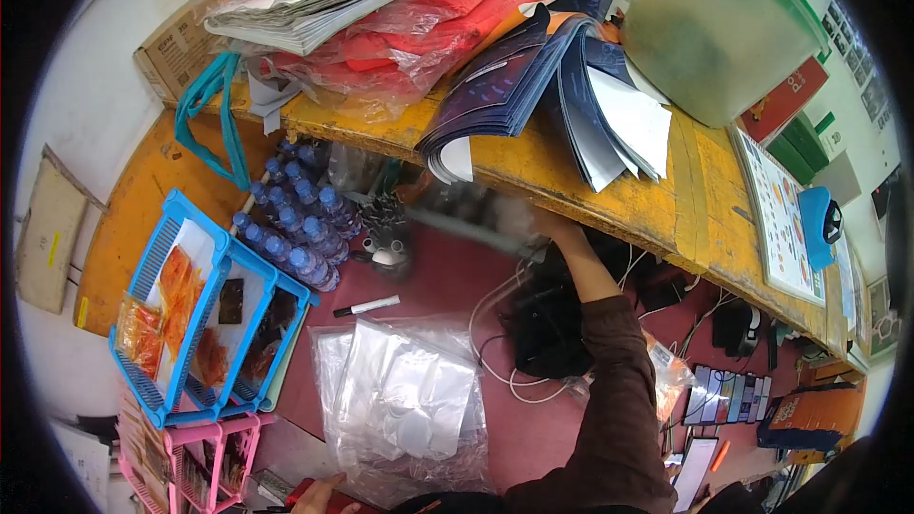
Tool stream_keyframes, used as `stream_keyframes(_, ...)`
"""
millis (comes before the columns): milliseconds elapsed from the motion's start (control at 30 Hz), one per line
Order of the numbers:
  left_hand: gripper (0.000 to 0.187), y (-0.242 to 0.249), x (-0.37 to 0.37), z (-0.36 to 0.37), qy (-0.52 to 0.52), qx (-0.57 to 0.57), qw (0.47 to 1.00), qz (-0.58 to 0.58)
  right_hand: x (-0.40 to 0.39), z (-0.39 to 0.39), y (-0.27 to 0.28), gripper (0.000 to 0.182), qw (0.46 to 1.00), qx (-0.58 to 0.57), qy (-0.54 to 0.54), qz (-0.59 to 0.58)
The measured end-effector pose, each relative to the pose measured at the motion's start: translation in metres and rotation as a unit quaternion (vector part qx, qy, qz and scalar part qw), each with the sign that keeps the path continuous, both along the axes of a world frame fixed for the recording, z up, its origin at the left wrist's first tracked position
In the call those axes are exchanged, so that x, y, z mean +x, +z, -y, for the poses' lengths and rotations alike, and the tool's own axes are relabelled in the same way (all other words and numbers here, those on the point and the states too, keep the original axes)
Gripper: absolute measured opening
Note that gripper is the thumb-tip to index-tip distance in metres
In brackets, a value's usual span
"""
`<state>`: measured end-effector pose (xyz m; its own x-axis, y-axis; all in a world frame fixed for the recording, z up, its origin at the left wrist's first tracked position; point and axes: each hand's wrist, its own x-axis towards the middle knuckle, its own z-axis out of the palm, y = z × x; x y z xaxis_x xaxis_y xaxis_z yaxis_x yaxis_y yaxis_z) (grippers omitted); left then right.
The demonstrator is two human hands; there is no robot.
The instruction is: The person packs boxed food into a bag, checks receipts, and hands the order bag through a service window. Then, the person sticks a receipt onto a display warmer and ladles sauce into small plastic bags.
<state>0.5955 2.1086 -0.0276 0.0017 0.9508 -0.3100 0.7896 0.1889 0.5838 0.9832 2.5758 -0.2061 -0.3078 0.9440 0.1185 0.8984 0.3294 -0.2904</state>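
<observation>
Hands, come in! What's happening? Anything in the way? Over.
Right hand at blurred tray, below yellow shelf. Left hand near clear bags. Grip unclear on both. Shelf edge may crowd right hand.

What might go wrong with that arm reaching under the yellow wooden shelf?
The dark blue paper booklets overhang the yellow wooden shelf and might slide off. The right hand is near a looped white cable that could snag. The crowded clear plastic bottles with blue caps could topple if bumped.
</observation>
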Motion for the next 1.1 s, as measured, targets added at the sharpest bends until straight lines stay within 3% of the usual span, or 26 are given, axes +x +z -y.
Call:
stream_keyframes(67, 0.026, 0.002, 0.002, -0.011, -0.007, 0.058, 0.998, 0.016, 0.013, 0.001, -0.002, 0.047, 1.0, 0.026, -0.009, -0.002)
stream_keyframes(133, 0.042, -0.009, 0.003, -0.033, -0.085, -0.035, 0.996, 0.018, 0.021, 0.002, -0.007, 0.046, 0.999, 0.051, -0.009, -0.004)
stream_keyframes(167, 0.042, -0.015, 0.012, -0.056, -0.141, -0.007, 0.99, 0.03, 0.019, 0.002, -0.012, 0.045, 0.998, 0.067, -0.005, -0.005)
stream_keyframes(233, 0.044, -0.035, 0.044, -0.119, -0.26, 0.052, 0.963, 0.055, 0.014, 0.0, -0.021, 0.044, 0.995, 0.097, 0.007, -0.001)
stream_keyframes(300, 0.053, -0.078, 0.091, -0.192, -0.316, 0.122, 0.936, 0.092, 0.007, 0.002, -0.02, 0.043, 0.998, 0.065, 0.007, 0.006)
stream_keyframes(333, 0.058, -0.094, 0.122, -0.235, -0.327, 0.178, 0.918, 0.138, 0.005, 0.003, -0.018, 0.042, 0.999, 0.05, 0.007, 0.008)
stream_keyframes(367, 0.059, -0.109, 0.15, -0.274, -0.311, 0.163, 0.924, 0.153, 0.005, 0.005, -0.015, 0.042, 0.999, 0.036, 0.009, 0.009)
stream_keyframes(467, 0.054, -0.126, 0.203, -0.349, -0.295, 0.188, 0.927, 0.131, 0.011, 0.012, -0.011, 0.04, 1.0, -0.001, 0.013, 0.01)
stream_keyframes(533, 0.051, -0.162, 0.218, -0.371, -0.311, 0.216, 0.922, -0.087, 0.015, 0.019, -0.007, 0.038, 1.0, -0.022, 0.015, 0.007)
stream_keyframes(567, 0.051, -0.176, 0.223, -0.378, -0.311, 0.217, 0.921, -0.085, 0.016, 0.023, -0.007, 0.038, 0.999, -0.03, 0.016, 0.005)
stream_keyframes(633, 0.041, -0.199, 0.224, -0.388, -0.243, 0.444, 0.86, -0.062, 0.018, 0.026, -0.005, 0.037, 0.999, -0.043, 0.017, 0.002)
stream_keyframes(667, 0.041, -0.2, 0.222, -0.392, -0.244, 0.372, 0.893, -0.064, 0.019, 0.027, -0.006, 0.036, 0.999, -0.048, 0.017, 0.002)
stream_keyframes(767, 0.039, -0.198, 0.219, -0.394, -0.274, 0.293, 0.913, -0.076, 0.017, 0.024, -0.009, 0.034, 0.998, -0.054, 0.009, 0.006)
stream_keyframes(800, 0.046, -0.194, 0.215, -0.392, -0.276, 0.254, 0.926, -0.047, 0.014, 0.021, -0.011, 0.034, 0.999, -0.05, 0.002, 0.01)
stream_keyframes(933, 0.043, -0.185, 0.188, -0.36, -0.271, 0.317, 0.904, -0.09, -0.012, 0.004, -0.023, 0.031, 0.998, -0.033, -0.039, 0.034)
stream_keyframes(1000, 0.043, -0.177, 0.162, -0.332, -0.311, 0.303, 0.898, -0.072, -0.026, -0.001, -0.03, 0.03, 0.997, -0.029, -0.065, 0.043)
stream_keyframes(1067, 0.042, -0.159, 0.134, -0.293, -0.309, 0.203, 0.929, -0.027, -0.038, -0.005, -0.034, 0.029, 0.995, -0.025, -0.088, 0.044)
stream_keyframes(1100, 0.041, -0.155, 0.116, -0.27, -0.303, 0.218, 0.928, 0.013, -0.044, -0.004, -0.032, 0.029, 0.994, -0.023, -0.094, 0.042)
